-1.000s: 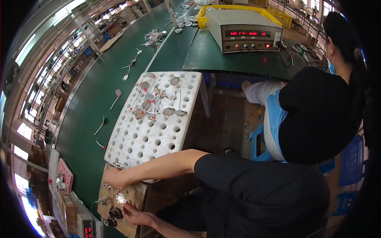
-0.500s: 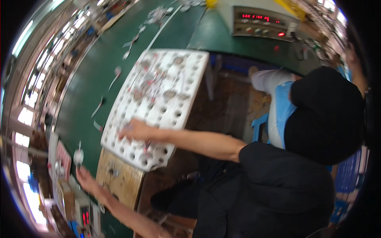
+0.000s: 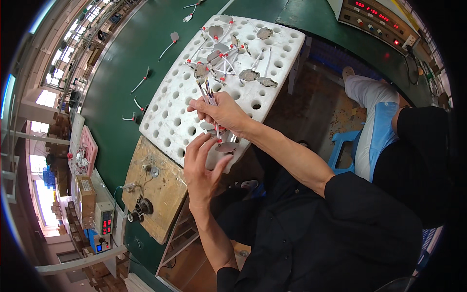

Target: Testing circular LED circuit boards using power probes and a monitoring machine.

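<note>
Mid-lengths of white wires (image 3: 211,99) hidden inside your right hand (image 3: 223,111), closed round them over foam board (image 3: 166,128); your left hand (image 3: 198,171) spread beside grey disc (image 3: 225,147), contact unclear.

White wires (image 3: 206,93), thin, bunched, clasped in right hand (image 3: 224,112); dark-tipped ends fan out just above the grip. Grey disc (image 3: 226,147), round, tilted, red joint (image 3: 219,141) at its edge, just below the grip, beside left hand's (image 3: 200,173) fingertips. More discs directly under the grip, partly hidden, count unclear.
</note>
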Demonstrator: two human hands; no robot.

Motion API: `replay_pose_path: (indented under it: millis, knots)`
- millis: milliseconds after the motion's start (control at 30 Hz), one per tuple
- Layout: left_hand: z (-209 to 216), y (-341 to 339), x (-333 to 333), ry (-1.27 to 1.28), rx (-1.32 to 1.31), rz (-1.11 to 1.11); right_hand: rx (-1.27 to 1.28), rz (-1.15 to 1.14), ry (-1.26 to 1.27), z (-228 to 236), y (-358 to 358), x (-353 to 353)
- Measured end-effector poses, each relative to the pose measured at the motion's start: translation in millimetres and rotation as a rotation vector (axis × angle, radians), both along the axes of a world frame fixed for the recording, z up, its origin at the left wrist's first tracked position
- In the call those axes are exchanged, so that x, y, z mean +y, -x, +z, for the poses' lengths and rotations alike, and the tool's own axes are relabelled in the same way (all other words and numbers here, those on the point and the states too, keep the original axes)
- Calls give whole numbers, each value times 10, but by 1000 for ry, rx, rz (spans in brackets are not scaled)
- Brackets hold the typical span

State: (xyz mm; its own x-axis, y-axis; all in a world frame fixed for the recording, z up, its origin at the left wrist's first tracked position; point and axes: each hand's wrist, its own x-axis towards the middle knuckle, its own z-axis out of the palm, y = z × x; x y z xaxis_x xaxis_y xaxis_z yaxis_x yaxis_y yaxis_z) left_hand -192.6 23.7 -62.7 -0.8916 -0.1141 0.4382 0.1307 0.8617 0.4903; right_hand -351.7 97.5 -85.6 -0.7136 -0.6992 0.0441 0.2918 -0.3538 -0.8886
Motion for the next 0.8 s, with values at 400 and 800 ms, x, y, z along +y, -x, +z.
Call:
replay_pose_path:
  millis: [400,800]
  knots:
    - [-168,-130,4,-139,96,31,109,26,-44,20,-31,-7]
    - [-432,-601,29,-1500,628,56,105,-96,10,185,-167,29]
